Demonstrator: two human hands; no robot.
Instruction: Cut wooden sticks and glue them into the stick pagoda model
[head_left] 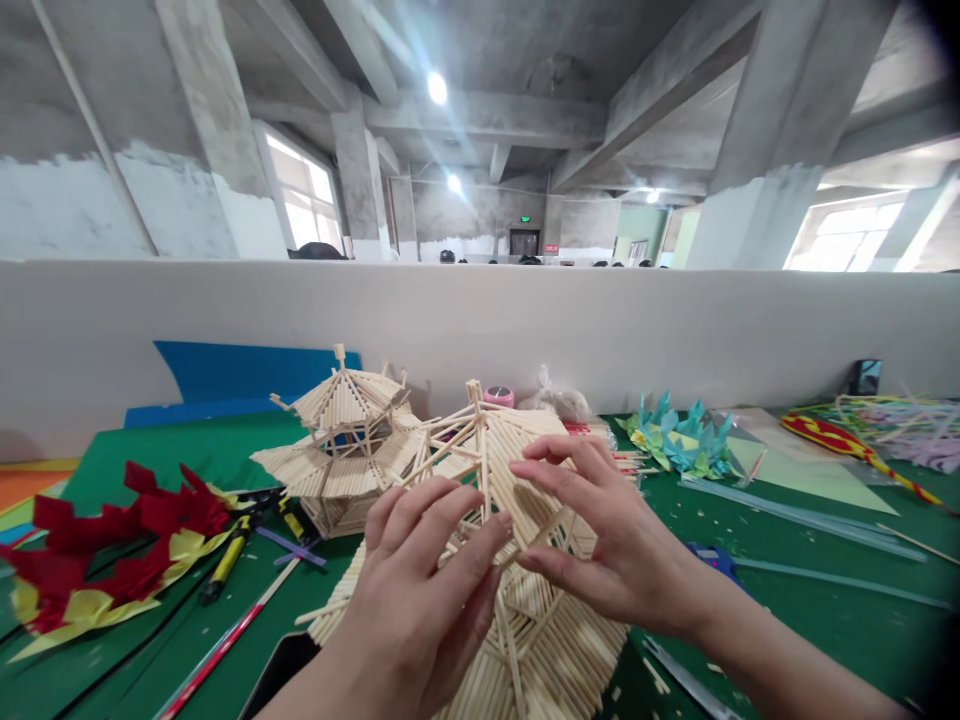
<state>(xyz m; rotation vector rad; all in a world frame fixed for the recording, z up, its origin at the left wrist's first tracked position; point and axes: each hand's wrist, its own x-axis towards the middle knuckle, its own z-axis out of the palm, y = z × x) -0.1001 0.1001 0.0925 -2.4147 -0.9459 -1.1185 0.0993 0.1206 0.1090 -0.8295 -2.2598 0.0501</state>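
While both hands [420, 590] [600, 540] grip the stick pavilion [525, 620], fingers pinch its roof.

i see a pale, matt wooden-stick pavilion [517, 560], matt green table cover [825, 600], and red-yellow paper flower [105, 560], creased.
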